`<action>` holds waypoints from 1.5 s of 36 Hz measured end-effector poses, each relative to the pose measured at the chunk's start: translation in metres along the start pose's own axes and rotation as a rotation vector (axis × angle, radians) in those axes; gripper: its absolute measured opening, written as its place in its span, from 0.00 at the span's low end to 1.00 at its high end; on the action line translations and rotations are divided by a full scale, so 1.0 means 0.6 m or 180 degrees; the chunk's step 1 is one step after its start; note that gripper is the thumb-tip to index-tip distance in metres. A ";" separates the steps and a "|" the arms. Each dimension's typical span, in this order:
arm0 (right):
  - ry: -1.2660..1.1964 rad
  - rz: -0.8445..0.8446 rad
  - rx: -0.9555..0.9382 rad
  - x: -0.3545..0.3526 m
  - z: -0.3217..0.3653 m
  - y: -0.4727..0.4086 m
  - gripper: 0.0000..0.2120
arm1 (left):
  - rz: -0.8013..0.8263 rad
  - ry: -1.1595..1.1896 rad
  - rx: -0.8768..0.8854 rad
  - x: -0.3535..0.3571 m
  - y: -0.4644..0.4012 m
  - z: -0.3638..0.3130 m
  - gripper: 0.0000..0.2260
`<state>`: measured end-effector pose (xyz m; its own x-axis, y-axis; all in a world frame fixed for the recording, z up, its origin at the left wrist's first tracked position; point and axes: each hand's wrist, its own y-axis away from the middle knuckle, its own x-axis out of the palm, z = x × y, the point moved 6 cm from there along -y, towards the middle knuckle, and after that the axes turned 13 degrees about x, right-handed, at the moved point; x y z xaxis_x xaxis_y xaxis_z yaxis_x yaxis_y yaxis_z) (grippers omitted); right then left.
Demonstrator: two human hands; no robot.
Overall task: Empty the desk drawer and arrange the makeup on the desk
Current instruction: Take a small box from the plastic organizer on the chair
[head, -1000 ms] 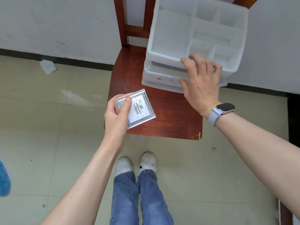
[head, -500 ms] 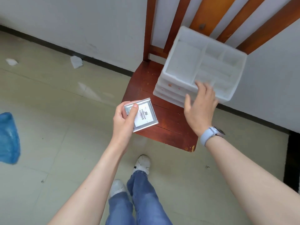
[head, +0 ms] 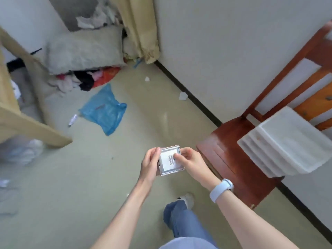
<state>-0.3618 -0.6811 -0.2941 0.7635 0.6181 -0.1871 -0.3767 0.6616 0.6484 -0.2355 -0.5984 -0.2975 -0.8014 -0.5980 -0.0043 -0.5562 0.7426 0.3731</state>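
Note:
I hold a small clear square box with a white label in front of me, over the floor. My left hand grips its left edge. My right hand, with a pale blue watch on the wrist, pinches its right side with the thumb on the label. A white plastic organiser with small drawers and open top compartments stands on the seat of a red-brown wooden chair at the right, apart from both hands.
A light wooden desk frame stands at the left. On the floor lie a blue plastic bag, a small tube, scraps of paper and a pile of clothes under a grey pillow. The wall runs along the right.
My view has swung left, away from the chair toward the room. My right hand left the organiser and joined the left hand on the clear box.

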 end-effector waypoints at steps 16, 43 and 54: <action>0.1282 0.1784 -0.0936 0.641 -0.065 0.418 0.05 | -0.3895 0.0761 0.0157 -0.644 0.731 0.156 0.05; 0.2932 0.4193 -0.1095 1.512 -0.203 0.916 0.05 | -0.7037 0.1864 0.0025 -1.171 1.300 0.328 0.08; 0.3200 0.4617 -0.1228 1.775 -0.253 1.061 0.04 | -0.7239 0.2006 0.0104 -1.382 1.392 0.373 0.07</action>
<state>0.1322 0.4629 -0.1927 -0.7690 0.6296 -0.1110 -0.5838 -0.6208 0.5233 -0.0849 0.5853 -0.1898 0.9890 -0.1385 -0.0522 -0.1274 -0.9760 0.1768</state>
